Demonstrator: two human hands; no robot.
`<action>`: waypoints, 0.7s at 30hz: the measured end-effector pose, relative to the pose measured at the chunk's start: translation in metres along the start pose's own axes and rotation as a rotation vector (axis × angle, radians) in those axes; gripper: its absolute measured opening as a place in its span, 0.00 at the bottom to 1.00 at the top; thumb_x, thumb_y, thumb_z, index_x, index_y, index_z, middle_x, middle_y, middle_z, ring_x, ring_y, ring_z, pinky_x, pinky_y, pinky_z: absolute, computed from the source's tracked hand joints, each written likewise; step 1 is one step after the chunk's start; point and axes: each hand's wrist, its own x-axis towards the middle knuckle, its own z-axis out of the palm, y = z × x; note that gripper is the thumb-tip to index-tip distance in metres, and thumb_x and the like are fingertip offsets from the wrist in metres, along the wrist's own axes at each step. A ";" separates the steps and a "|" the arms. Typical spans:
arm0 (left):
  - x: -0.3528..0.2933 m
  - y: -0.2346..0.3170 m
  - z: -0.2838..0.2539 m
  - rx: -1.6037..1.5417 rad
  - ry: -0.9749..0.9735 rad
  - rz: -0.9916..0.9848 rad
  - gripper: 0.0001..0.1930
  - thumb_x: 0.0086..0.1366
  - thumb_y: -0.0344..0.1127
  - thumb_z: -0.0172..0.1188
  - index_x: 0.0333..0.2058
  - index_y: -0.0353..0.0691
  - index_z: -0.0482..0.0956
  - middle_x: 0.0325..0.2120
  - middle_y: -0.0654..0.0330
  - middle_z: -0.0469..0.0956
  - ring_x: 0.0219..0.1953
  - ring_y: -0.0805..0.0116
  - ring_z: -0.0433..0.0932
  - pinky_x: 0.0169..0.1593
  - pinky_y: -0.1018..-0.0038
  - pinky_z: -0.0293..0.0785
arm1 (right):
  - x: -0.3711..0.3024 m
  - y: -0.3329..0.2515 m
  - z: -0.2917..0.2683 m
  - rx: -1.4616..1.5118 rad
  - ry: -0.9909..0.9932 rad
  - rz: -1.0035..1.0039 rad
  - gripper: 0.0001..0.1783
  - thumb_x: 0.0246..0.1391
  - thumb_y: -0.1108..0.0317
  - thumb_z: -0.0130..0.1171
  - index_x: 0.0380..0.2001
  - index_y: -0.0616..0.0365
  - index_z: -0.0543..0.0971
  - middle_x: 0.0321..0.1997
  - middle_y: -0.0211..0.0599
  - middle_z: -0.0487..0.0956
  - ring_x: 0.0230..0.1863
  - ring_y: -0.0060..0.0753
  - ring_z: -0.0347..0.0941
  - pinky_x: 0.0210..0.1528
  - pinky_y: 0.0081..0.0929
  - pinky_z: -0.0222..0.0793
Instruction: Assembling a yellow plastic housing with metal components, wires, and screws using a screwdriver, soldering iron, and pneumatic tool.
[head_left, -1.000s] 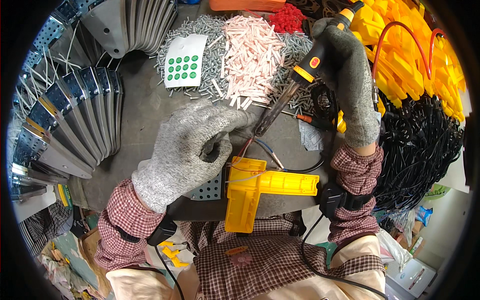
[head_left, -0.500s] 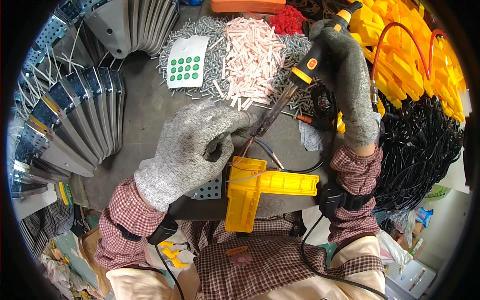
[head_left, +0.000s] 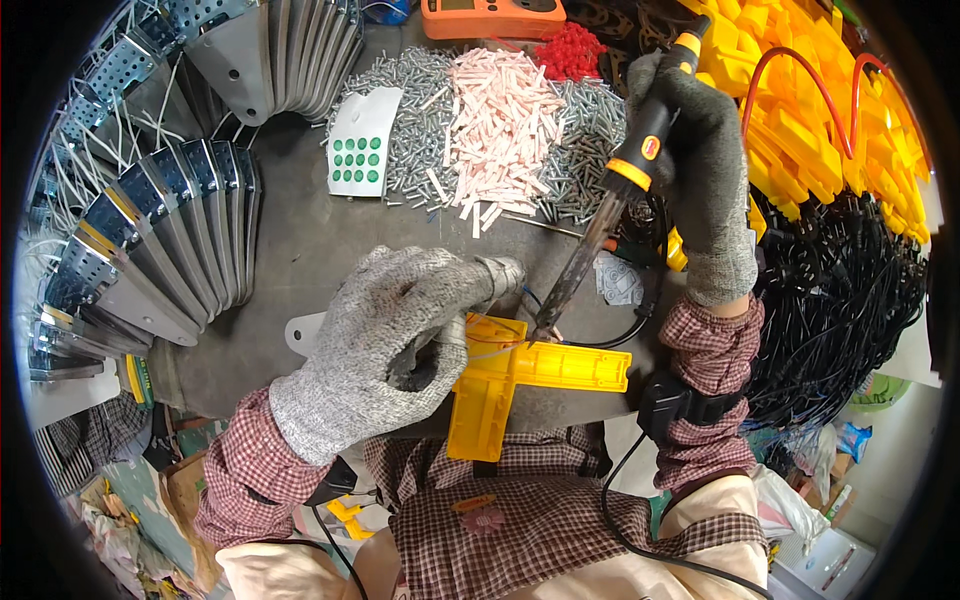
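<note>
My right hand (head_left: 700, 170), in a dark grey glove, is wrapped round the handle of a black and yellow-orange soldering iron (head_left: 634, 162). The iron slants down to the left, and its dark tip is beside thin wires over a yellow T-shaped plastic housing (head_left: 485, 410). My left hand (head_left: 385, 330), in a speckled grey glove, pinches something thin among those wires, with thumb and forefinger together; the exact grip is partly hidden. The housing lies at the table's near edge, its open ribbed side up.
Grey screws (head_left: 420, 130), pale pink sleeves (head_left: 505, 120) and red bits (head_left: 572, 52) lie heaped behind my hands. A sheet of green stickers (head_left: 360, 145) rests on the screws. Metal brackets (head_left: 190, 240) stand left; yellow housings (head_left: 800, 130) and black cables (head_left: 840, 300) fill the right. An orange multimeter (head_left: 490, 18) sits behind.
The soldering iron's tip has moved down and slightly right, close over the yellow housing. My left hand has shifted slightly down and right with the wires.
</note>
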 end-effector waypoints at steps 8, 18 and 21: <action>0.007 0.005 0.000 -0.046 0.019 0.038 0.22 0.55 0.16 0.53 0.48 0.36 0.81 0.35 0.55 0.82 0.36 0.58 0.81 0.45 0.64 0.76 | -0.002 -0.004 0.014 0.019 0.028 0.097 0.17 0.66 0.54 0.52 0.46 0.57 0.77 0.26 0.21 0.75 0.17 0.09 0.62 0.18 0.09 0.54; 0.005 0.003 -0.003 -0.038 0.018 0.019 0.21 0.56 0.18 0.53 0.48 0.36 0.82 0.34 0.55 0.82 0.36 0.58 0.82 0.45 0.64 0.76 | -0.002 -0.008 0.011 0.040 -0.011 0.182 0.18 0.66 0.53 0.51 0.45 0.57 0.77 0.24 0.22 0.74 0.14 0.10 0.59 0.15 0.11 0.51; 0.008 0.004 -0.006 -0.031 -0.003 0.030 0.21 0.55 0.17 0.53 0.48 0.36 0.82 0.34 0.55 0.82 0.36 0.58 0.81 0.45 0.65 0.76 | -0.003 -0.012 0.019 0.067 0.076 0.189 0.18 0.66 0.53 0.51 0.46 0.57 0.77 0.24 0.22 0.74 0.14 0.10 0.58 0.15 0.11 0.51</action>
